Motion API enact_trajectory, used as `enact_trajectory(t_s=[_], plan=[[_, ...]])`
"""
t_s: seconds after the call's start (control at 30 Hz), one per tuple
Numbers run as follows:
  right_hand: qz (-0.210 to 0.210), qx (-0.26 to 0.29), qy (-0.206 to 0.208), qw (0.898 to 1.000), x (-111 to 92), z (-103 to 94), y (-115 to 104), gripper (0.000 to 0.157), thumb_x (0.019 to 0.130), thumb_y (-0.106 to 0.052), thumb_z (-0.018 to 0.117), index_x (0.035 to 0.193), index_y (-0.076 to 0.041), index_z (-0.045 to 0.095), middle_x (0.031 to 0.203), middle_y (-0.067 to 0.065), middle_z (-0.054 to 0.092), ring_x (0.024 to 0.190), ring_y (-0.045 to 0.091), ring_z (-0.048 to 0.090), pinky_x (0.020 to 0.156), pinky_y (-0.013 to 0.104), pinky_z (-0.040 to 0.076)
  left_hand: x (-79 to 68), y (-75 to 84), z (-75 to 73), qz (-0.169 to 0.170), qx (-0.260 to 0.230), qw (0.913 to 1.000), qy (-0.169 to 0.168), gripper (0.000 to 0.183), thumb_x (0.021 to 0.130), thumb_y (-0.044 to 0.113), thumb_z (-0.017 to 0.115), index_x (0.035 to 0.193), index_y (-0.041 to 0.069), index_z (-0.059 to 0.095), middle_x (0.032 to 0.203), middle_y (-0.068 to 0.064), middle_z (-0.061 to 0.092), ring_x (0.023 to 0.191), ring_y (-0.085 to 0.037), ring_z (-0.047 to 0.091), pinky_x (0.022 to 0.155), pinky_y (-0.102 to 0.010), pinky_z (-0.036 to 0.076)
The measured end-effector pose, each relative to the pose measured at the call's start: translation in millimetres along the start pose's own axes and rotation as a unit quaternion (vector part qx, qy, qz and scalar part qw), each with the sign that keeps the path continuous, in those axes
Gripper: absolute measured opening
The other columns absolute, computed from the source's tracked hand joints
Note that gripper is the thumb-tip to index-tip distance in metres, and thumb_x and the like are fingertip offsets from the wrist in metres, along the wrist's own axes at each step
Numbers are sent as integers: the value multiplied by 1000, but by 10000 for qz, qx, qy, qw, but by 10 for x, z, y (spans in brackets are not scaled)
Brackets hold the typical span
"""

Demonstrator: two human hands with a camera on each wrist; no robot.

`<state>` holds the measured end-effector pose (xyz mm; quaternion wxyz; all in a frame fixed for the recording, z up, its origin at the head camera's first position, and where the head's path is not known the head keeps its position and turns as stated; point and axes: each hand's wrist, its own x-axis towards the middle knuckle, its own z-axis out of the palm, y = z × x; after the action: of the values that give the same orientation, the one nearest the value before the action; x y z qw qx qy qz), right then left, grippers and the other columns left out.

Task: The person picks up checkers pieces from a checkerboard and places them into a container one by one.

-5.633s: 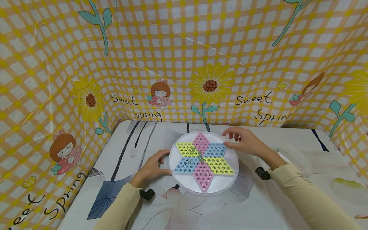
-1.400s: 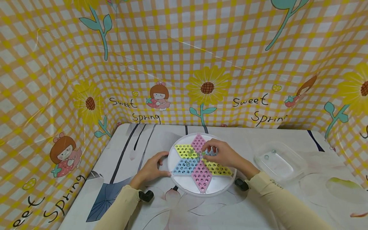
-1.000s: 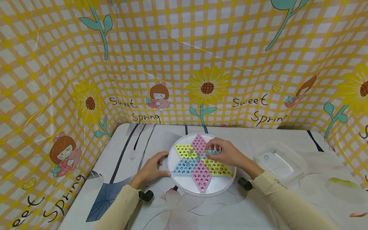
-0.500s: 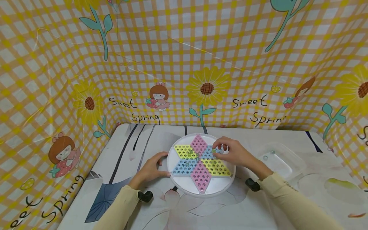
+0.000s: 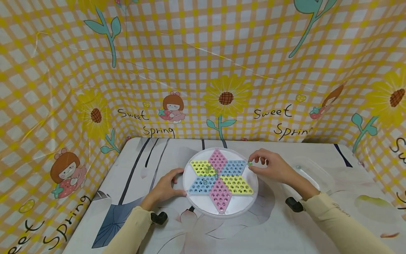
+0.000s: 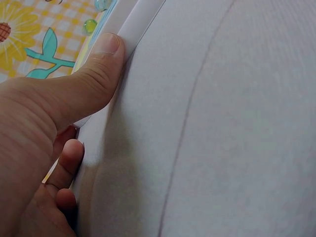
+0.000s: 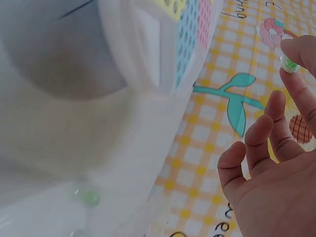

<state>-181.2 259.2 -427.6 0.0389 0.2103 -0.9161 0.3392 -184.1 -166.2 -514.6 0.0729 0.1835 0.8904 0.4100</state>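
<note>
A round white Chinese checkers board with a pink, blue and yellow star of holes lies mid-table. Several clear glass marbles sit on it, left of and near its centre. My left hand holds the board's left rim, its thumb on the edge in the left wrist view. Above the board's right edge, my right hand pinches a green-swirled marble between thumb and index finger. The other right fingers are loosely bent, holding nothing.
To the right, partly behind the right forearm, stands a clear plastic tray with a marble visible in it; the right wrist view shows two marbles there. A checked cloth hangs behind the table.
My right hand has lifted the green-swirled marble from near the board's centre and carried it right, to the rim. The left hand stays on the left rim.
</note>
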Motion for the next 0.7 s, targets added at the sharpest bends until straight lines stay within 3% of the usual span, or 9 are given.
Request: enact_trajectory(t_s=[0.47, 0.7], plan=[[225, -322, 448, 9982, -324, -287, 273, 18, 90, -22, 81, 104, -20, 70, 94, 4, 58, 82, 24, 50, 62, 28, 41, -20, 18, 0, -55, -47, 10000, -33, 86, 73, 24, 95, 147, 14, 51, 100, -4, 53, 93, -19, 48, 82, -36, 38], [166, -423, 712, 9964, -503, -432, 502, 17, 91, -20, 80, 104, -23, 70, 93, 2, 59, 77, 15, 48, 62, 28, 39, -14, 3, 0, -36, -36, 10000, -37, 87, 73, 25, 95, 148, 15, 51, 102, -3, 54, 94, -19, 48, 83, -36, 39]])
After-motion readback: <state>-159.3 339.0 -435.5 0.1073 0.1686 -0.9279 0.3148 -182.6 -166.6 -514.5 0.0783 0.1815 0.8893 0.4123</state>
